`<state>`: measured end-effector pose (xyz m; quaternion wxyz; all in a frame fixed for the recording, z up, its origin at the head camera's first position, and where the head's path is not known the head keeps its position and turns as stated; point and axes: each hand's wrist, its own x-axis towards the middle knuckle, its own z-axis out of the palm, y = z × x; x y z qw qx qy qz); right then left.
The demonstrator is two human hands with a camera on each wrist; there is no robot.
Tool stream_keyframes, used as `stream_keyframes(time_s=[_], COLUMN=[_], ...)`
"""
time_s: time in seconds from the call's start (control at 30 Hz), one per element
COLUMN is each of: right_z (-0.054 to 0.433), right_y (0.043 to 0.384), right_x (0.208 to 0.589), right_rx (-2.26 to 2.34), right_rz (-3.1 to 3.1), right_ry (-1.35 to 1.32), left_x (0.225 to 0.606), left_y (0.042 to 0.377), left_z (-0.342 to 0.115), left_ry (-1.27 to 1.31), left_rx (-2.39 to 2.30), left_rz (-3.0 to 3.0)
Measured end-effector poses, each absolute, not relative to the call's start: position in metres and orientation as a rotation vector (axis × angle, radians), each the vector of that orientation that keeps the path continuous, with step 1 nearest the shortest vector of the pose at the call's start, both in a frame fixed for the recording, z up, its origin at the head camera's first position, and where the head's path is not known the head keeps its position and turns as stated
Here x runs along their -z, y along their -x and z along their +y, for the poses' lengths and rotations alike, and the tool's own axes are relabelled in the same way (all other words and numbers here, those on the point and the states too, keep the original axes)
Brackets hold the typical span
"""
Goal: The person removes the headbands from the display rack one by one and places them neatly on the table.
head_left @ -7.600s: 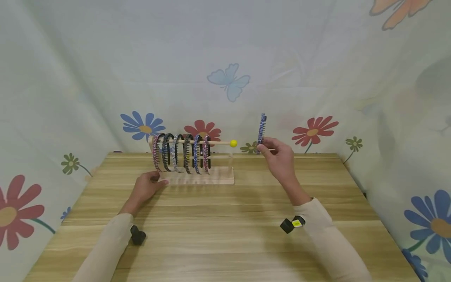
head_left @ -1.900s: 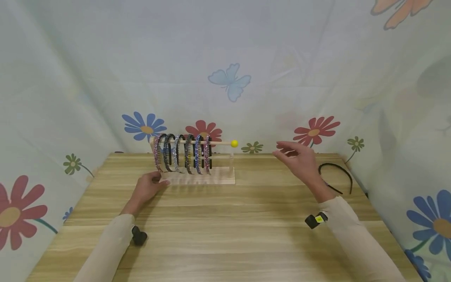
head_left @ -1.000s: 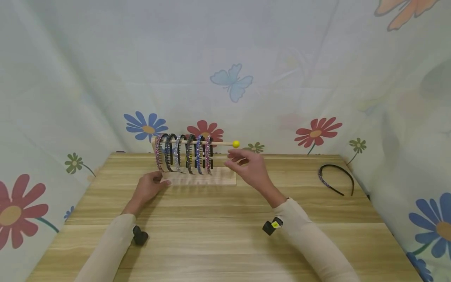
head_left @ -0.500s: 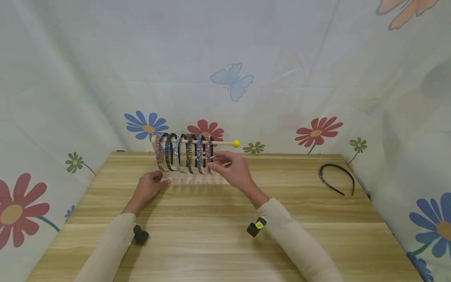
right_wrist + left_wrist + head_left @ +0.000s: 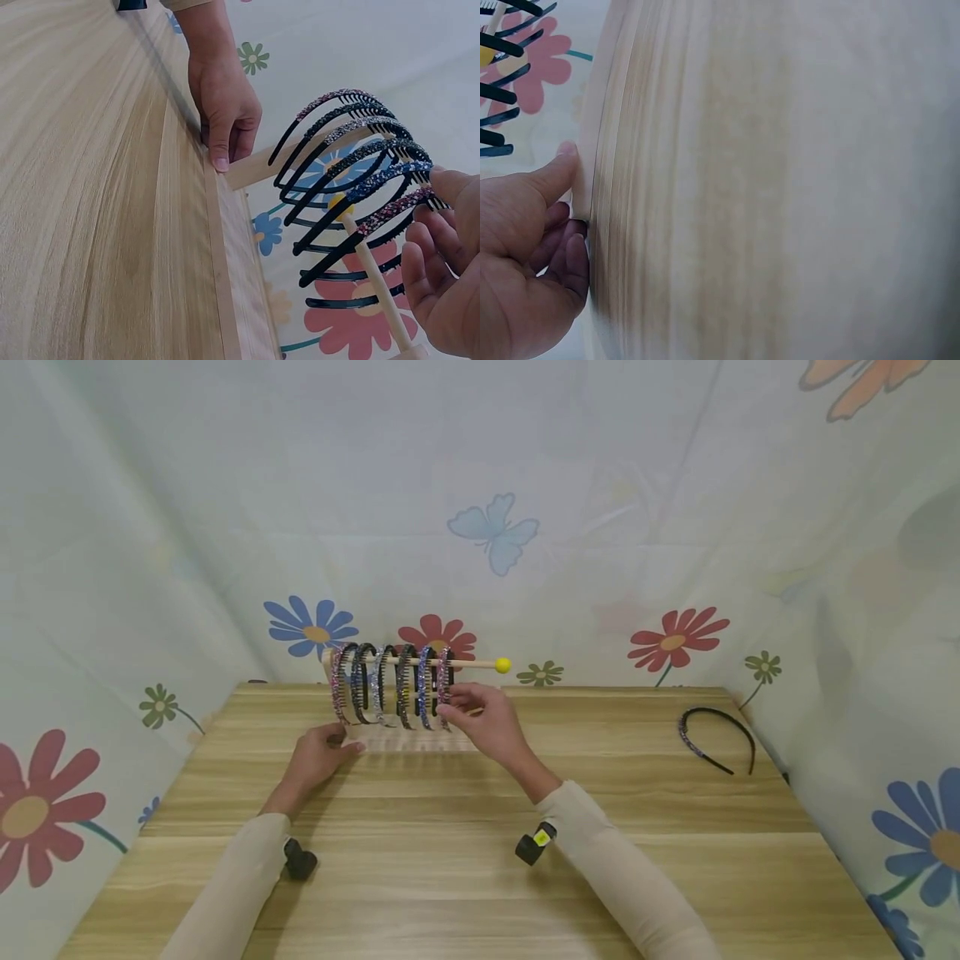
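A wooden stand (image 5: 420, 742) at the back of the table carries several toothed, glittery headbands on its upper rod. My left hand (image 5: 313, 762) grips the left front corner of its base, with the thumb on the base edge in the left wrist view. My right hand (image 5: 491, 722) is at the rightmost headband, a pink glittery one (image 5: 394, 211), and pinches it between thumb and fingers. Beside that hangs a blue glittery headband (image 5: 390, 180). A loose headband with a glittery, bluish-purple side (image 5: 692, 745) lies on the table at the right.
The stand's upper rod ends on the right in a yellow ball (image 5: 502, 665). A lower rod with another yellow ball (image 5: 341, 204) runs beneath. A wood-grain table (image 5: 420, 877) holds everything, with a flower-printed cloth (image 5: 360, 510) behind and at both sides.
The right hand held the bluish-purple headband in the air; that headband now lies at the table's right. The right hand then moved left to the pink headband. The left hand stayed put.
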<state>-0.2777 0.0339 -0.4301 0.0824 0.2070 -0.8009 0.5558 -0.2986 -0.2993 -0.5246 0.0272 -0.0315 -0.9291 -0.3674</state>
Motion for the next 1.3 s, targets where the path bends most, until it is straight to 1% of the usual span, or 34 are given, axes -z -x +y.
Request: stream_keyframes(time_s=[0.47,0.7,1.3], right_z=[0.034,0.040,0.056], right_y=[0.282,0.284,0.286], right_x=[0.433,0.435,0.423], right_rx=[-1.587,-1.587,-1.582], right_rz=[-2.387,-2.385,-2.284], right_ry=[-0.666,-0.635,-0.553], left_x=[0.523,0.522,0.521], left_y=[0.298,0.296,0.295], left_z=[-0.297,-0.298,-0.298], left_ry=[0.105,0.116,0.134], left_rx=[1.124,1.131,1.119], left_rz=[-2.863,-2.853,-2.844])
